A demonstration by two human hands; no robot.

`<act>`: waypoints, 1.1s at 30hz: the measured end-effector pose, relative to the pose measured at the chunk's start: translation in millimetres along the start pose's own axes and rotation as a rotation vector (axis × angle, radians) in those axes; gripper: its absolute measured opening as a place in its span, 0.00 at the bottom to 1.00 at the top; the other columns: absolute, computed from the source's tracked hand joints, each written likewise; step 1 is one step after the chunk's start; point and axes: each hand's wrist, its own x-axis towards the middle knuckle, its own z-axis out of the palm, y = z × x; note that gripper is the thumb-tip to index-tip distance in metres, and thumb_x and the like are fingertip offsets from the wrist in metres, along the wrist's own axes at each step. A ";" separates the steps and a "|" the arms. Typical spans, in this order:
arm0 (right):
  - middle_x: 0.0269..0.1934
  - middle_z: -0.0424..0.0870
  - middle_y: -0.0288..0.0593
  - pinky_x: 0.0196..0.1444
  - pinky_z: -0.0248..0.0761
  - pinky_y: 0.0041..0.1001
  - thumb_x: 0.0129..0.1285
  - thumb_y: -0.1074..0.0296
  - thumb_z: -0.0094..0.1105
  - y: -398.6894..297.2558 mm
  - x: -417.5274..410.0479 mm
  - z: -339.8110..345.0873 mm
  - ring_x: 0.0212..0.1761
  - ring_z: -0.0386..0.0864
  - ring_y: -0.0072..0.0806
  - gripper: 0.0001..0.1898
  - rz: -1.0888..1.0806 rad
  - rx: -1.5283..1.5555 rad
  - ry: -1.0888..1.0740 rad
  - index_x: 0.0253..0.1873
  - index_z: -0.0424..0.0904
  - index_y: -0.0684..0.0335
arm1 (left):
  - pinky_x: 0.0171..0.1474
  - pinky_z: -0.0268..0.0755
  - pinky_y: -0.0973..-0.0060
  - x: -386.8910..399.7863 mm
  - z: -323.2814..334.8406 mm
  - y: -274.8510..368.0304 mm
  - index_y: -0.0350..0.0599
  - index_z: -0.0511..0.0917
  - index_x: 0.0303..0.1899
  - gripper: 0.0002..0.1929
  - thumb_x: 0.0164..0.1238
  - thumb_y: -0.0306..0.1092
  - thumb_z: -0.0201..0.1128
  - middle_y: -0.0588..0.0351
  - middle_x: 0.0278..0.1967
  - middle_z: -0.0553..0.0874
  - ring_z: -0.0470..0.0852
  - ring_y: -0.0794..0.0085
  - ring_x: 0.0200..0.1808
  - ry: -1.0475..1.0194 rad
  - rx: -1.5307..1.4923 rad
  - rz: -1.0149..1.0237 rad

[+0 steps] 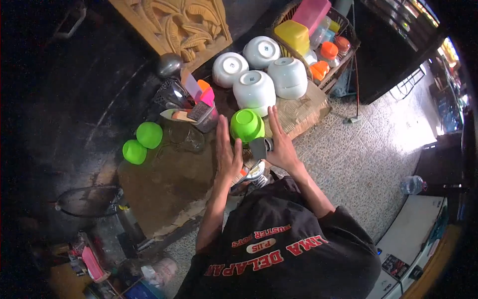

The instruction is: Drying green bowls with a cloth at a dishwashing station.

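Note:
A stack of bright green bowls [246, 125] stands upside down on the brown cardboard-like table covering [168, 187]. My left hand [228, 155] is held upright on its left side, fingers straight and thumb apart, with a gap to the stack. On the right side my right hand [281, 145] is also stretched flat. Its fingertips come close to the stacked white bowls [254, 89]; whether they touch, I cannot tell. A grey object [258, 148] with a band covers the right thumb area; its kind is unclear. Neither hand grips a bowl.
More inverted white bowls [287, 76] stand behind. Left of them is a plastic container [206, 119] of utensils, including a grater. Two green cups or bowls [149, 135] sit at the left edge. A basket [338, 73] of plastic containers stands back right. Below lies the pebble-patterned floor [336, 149].

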 end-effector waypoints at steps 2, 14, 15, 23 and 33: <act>0.84 0.46 0.66 0.70 0.71 0.49 0.52 0.67 0.74 1.5 -0.1 1.8 0.74 0.65 0.64 0.58 0.049 0.005 -0.154 0.86 0.45 0.55 | 0.83 0.47 0.50 -4.0 -1.3 -9.2 0.37 0.48 0.83 0.40 0.86 0.60 0.35 0.38 0.84 0.50 0.51 0.42 0.84 -0.166 0.031 0.021; 0.64 0.82 0.58 0.56 0.81 0.36 0.60 0.77 0.71 -59.6 -42.4 18.8 0.54 0.86 0.33 0.48 0.225 0.473 0.120 0.84 0.54 0.61 | 0.81 0.53 0.56 -92.0 -105.3 11.1 0.37 0.74 0.71 0.32 0.88 0.56 0.39 0.44 0.74 0.75 0.67 0.55 0.79 -0.151 -0.269 -0.204; 0.63 0.83 0.56 0.56 0.81 0.35 0.61 0.75 0.71 -50.4 -51.7 28.3 0.54 0.86 0.34 0.47 0.233 0.519 0.083 0.83 0.55 0.63 | 0.80 0.55 0.58 -104.2 -119.6 10.9 0.38 0.74 0.71 0.29 0.88 0.53 0.41 0.46 0.74 0.75 0.68 0.57 0.78 -0.144 -0.391 -0.275; 0.65 0.80 0.48 0.67 0.72 0.34 0.61 0.72 0.70 -130.1 -69.3 147.1 0.65 0.78 0.32 0.31 0.154 0.441 -0.467 0.69 0.73 0.64 | 0.44 0.79 0.73 -203.5 -233.9 -91.3 0.51 0.78 0.68 0.18 0.84 0.42 0.59 0.57 0.44 0.87 0.86 0.77 0.37 0.251 -0.233 -0.471; 0.63 0.85 0.54 0.69 0.72 0.35 0.55 0.61 0.73 -177.7 54.8 341.9 0.62 0.83 0.36 0.42 0.154 0.597 -0.781 0.76 0.69 0.65 | 0.73 0.67 0.57 -116.8 -319.5 -259.6 0.38 0.68 0.75 0.32 0.85 0.55 0.50 0.35 0.71 0.76 0.76 0.50 0.71 0.591 -0.130 -0.520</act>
